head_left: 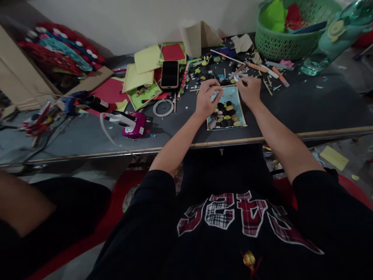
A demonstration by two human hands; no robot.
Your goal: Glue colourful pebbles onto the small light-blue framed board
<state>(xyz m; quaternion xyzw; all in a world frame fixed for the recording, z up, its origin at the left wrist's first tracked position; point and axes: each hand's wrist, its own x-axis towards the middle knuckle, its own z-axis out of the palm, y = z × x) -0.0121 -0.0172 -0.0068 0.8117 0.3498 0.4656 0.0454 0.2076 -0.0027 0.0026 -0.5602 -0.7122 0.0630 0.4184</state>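
A small shallow frame with a light blue backing lies near the table's front edge. Black, yellow and grey pebbles fill its lower half. My left hand is over the frame's upper left side, fingers curled and thumb close to the fingertips; what they hold, if anything, is too small to make out. At the upper right corner is my right hand, its thumb and fingers pinched together. A whitish bit shows by those fingertips, but I cannot tell whether it is held.
Behind the frame lie scattered pebbles, sticks and paper scraps. A phone rests by yellow-green frames. A purple power adapter and tape ring are left. A green basket and water bottle stand right. Another person's arm shows lower left.
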